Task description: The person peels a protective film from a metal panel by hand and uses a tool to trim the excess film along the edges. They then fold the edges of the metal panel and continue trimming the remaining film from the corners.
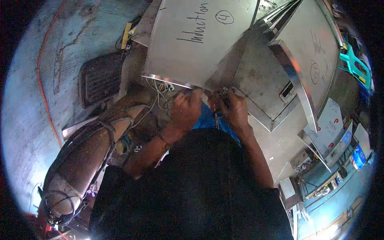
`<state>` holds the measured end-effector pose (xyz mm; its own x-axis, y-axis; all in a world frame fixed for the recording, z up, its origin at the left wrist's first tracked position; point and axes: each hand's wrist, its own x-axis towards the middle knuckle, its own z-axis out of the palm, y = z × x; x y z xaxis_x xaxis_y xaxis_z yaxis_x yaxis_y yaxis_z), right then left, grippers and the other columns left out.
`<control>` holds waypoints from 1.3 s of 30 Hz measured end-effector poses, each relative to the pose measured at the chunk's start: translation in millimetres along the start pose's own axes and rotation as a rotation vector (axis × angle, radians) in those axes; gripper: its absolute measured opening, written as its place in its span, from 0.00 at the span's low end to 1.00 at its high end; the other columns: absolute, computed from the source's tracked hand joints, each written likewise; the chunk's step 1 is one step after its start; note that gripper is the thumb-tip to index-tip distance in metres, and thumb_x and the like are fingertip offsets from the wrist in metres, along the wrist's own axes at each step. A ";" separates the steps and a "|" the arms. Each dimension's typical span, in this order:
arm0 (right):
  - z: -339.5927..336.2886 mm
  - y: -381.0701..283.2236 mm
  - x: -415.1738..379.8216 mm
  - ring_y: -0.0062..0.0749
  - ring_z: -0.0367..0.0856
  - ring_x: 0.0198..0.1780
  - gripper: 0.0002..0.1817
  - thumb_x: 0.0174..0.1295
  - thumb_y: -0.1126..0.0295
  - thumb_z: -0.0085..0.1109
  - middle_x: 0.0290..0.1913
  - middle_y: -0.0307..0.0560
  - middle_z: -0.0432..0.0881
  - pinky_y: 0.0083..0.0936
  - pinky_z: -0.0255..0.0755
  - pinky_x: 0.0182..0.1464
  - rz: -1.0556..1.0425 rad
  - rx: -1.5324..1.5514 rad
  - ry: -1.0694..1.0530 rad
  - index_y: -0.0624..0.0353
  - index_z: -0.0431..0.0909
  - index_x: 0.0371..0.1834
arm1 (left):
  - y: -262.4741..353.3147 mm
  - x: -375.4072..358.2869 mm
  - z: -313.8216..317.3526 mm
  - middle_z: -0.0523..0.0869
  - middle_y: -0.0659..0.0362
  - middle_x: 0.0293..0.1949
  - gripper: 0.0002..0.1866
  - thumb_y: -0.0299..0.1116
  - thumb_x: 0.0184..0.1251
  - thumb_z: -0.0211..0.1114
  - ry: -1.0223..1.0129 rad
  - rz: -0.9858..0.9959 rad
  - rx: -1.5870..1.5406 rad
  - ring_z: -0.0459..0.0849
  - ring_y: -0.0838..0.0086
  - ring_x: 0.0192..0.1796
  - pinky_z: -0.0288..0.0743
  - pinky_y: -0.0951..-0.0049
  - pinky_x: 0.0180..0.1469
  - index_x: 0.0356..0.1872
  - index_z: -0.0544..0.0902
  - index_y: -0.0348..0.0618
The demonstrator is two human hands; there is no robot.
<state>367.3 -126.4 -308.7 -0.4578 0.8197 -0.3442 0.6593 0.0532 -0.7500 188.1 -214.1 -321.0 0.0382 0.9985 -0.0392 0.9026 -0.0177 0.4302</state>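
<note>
My left hand point(187, 108) is closed, its fingers curled just below the front edge of a metal panel point(180, 52) marked "Induction 4". Whatever it grips, if anything, is hidden. Close by on the right, my right hand point(236, 110) has its fingers bent round a small dark metallic piece point(224, 93), too small and dim to name. Both hands are near the panel's lower right corner, in front of blue cloth point(204, 118) at my lap. White cable point(162, 96) hangs in loops left of my left hand.
Another marked metal panel point(314, 52), with a bent-up edge strip, is on the right. A large brown cylinder point(86, 156) wrapped in hoses lies at left. A dark ribbed mat point(102, 80) and an orange hose point(42, 80) are further left; a turquoise plastic stool point(356, 64) is far right.
</note>
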 end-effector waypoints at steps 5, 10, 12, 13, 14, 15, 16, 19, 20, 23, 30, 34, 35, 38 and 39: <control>4.2 7.5 -5.1 0.61 0.85 0.33 0.13 0.68 0.62 0.62 0.32 0.63 0.85 0.50 0.77 0.37 -0.028 -0.072 0.032 0.63 0.81 0.39 | 7.5 8.8 -4.8 0.82 0.51 0.29 0.08 0.25 0.66 0.60 0.080 -0.007 -0.112 0.83 0.56 0.33 0.74 0.56 0.38 0.45 0.77 0.37; -1.0 3.7 -5.1 0.60 0.85 0.33 0.13 0.68 0.62 0.61 0.33 0.63 0.85 0.49 0.77 0.36 0.004 -0.080 0.022 0.63 0.81 0.42 | 1.6 0.2 8.5 0.81 0.54 0.24 0.08 0.24 0.65 0.60 0.127 0.030 -0.097 0.84 0.59 0.29 0.72 0.58 0.33 0.44 0.76 0.38; -0.9 5.7 -5.9 0.60 0.85 0.33 0.14 0.67 0.62 0.62 0.33 0.62 0.85 0.49 0.78 0.36 0.016 -0.098 0.009 0.63 0.81 0.44 | 3.6 6.0 8.4 0.82 0.53 0.25 0.08 0.24 0.64 0.60 0.187 0.035 -0.025 0.84 0.59 0.29 0.72 0.58 0.32 0.44 0.76 0.37; 0.3 8.8 -5.7 0.60 0.85 0.33 0.14 0.67 0.62 0.62 0.33 0.62 0.85 0.49 0.78 0.36 0.026 -0.089 -0.008 0.63 0.81 0.45 | 2.6 6.2 10.7 0.82 0.53 0.25 0.08 0.24 0.64 0.60 0.189 0.033 -0.027 0.84 0.59 0.29 0.72 0.58 0.32 0.44 0.76 0.37; 0.8 11.2 -4.9 0.61 0.85 0.34 0.14 0.67 0.62 0.63 0.33 0.62 0.85 0.49 0.78 0.36 0.032 -0.080 -0.026 0.63 0.81 0.46 | 0.8 5.9 14.3 0.82 0.53 0.25 0.08 0.24 0.64 0.60 0.188 0.024 -0.056 0.84 0.59 0.29 0.72 0.57 0.32 0.44 0.76 0.37; 0.2 12.5 -4.1 0.61 0.85 0.34 0.14 0.67 0.62 0.63 0.33 0.62 0.85 0.49 0.78 0.36 0.026 -0.083 -0.025 0.63 0.81 0.46 | 0.6 9.7 12.5 0.83 0.53 0.25 0.08 0.24 0.65 0.60 0.189 0.016 -0.082 0.84 0.59 0.29 0.72 0.57 0.32 0.44 0.77 0.37; 0.1 13.0 -4.6 0.61 0.85 0.34 0.14 0.66 0.62 0.63 0.33 0.62 0.85 0.49 0.78 0.36 -0.022 -0.058 0.003 0.63 0.80 0.45 | 1.2 10.2 8.7 0.83 0.53 0.25 0.08 0.24 0.65 0.60 0.193 0.017 -0.080 0.84 0.59 0.29 0.72 0.57 0.32 0.44 0.77 0.37; -0.8 6.6 -5.9 0.61 0.85 0.35 0.14 0.66 0.62 0.63 0.34 0.63 0.85 0.49 0.78 0.37 -0.037 -0.045 0.034 0.63 0.80 0.44 | 3.6 6.0 0.7 0.83 0.53 0.26 0.09 0.24 0.65 0.60 0.163 0.039 -0.056 0.85 0.59 0.30 0.73 0.57 0.33 0.45 0.76 0.37; -1.4 4.5 -5.5 0.61 0.85 0.35 0.14 0.66 0.62 0.62 0.35 0.63 0.85 0.49 0.78 0.37 -0.010 -0.059 0.038 0.63 0.80 0.44 | 1.0 6.4 4.6 0.83 0.54 0.26 0.09 0.24 0.65 0.60 0.142 0.039 -0.083 0.85 0.59 0.30 0.74 0.57 0.33 0.45 0.76 0.36; 3.4 13.8 -5.4 0.54 0.85 0.29 0.10 0.61 0.71 0.65 0.30 0.60 0.84 0.42 0.75 0.31 -0.098 -0.112 0.039 0.65 0.79 0.41 | 5.3 9.9 -2.2 0.83 0.54 0.26 0.08 0.24 0.66 0.59 0.098 0.043 -0.053 0.86 0.59 0.31 0.74 0.57 0.34 0.44 0.76 0.36; 0.3 4.6 -5.5 0.55 0.84 0.31 0.09 0.61 0.73 0.65 0.29 0.61 0.83 0.42 0.75 0.32 -0.023 -0.102 0.024 0.66 0.78 0.41 | 12.7 15.6 -11.6 0.82 0.53 0.25 0.07 0.25 0.66 0.59 0.071 0.003 -0.078 0.84 0.60 0.30 0.73 0.59 0.34 0.43 0.76 0.37; -4.0 1.4 -1.5 0.55 0.85 0.31 0.10 0.61 0.72 0.65 0.30 0.61 0.84 0.43 0.75 0.32 -0.029 -0.102 0.030 0.64 0.79 0.42 | 4.8 8.0 7.8 0.83 0.53 0.26 0.08 0.25 0.67 0.60 0.180 0.040 -0.102 0.84 0.60 0.30 0.73 0.59 0.34 0.45 0.77 0.36; -5.0 -0.8 -2.6 0.55 0.85 0.32 0.10 0.61 0.71 0.66 0.31 0.61 0.85 0.43 0.76 0.33 0.019 -0.107 -0.001 0.64 0.79 0.43 | 3.7 3.2 10.9 0.83 0.53 0.26 0.07 0.25 0.66 0.60 0.173 0.076 -0.060 0.84 0.60 0.30 0.73 0.59 0.34 0.44 0.77 0.37; -1.0 7.7 -4.2 0.57 0.86 0.34 0.11 0.60 0.71 0.66 0.33 0.61 0.85 0.43 0.77 0.35 0.011 -0.085 -0.017 0.64 0.80 0.44 | 6.1 4.9 14.1 0.83 0.53 0.27 0.06 0.25 0.65 0.60 0.185 0.084 -0.061 0.84 0.59 0.30 0.73 0.58 0.34 0.42 0.77 0.38; -0.6 8.4 -4.4 0.57 0.86 0.34 0.11 0.60 0.71 0.66 0.33 0.61 0.85 0.43 0.77 0.35 0.013 -0.086 -0.017 0.64 0.80 0.44 | 7.8 6.1 14.8 0.83 0.53 0.27 0.06 0.25 0.65 0.60 0.204 0.054 -0.106 0.84 0.59 0.30 0.73 0.58 0.34 0.41 0.77 0.39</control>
<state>375.3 -129.2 -313.1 -0.4588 0.8107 -0.3636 0.7137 0.0926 -0.6943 201.7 -208.9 -331.2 -0.0118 0.9862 0.1652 0.8512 -0.0767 0.5192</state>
